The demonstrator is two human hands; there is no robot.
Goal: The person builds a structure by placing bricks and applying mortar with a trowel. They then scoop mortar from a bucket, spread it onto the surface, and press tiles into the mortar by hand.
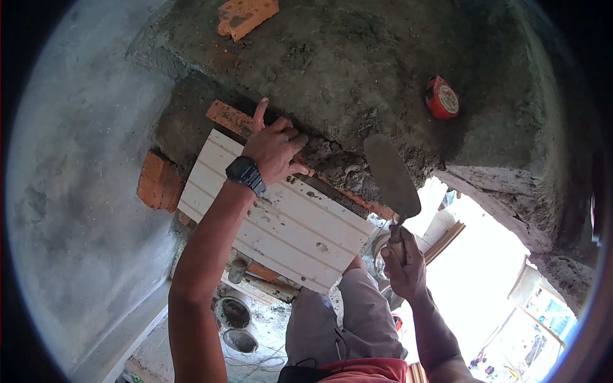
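My left hand (274, 152), with a black watch on the wrist, grips an orange brick (228, 117) at the edge of the grey mortar surface. Its thumb is on the near side, the other fingers curl over the far side, and the hand hides part of the brick. In my right hand (405, 265) is a trowel (391, 175), held by its handle, its blade over the wet mortar (348, 167). A white grooved panel (287, 220) lies tilted just below the brick edge, spotted with mortar.
A broken brick (248, 17) and a red tape measure (443, 98) lie on the cement surface. Another brick (159, 181) sits by the grey wall (83, 153). Below are buckets (234, 313) and my legs (348, 316). A bright opening is at right.
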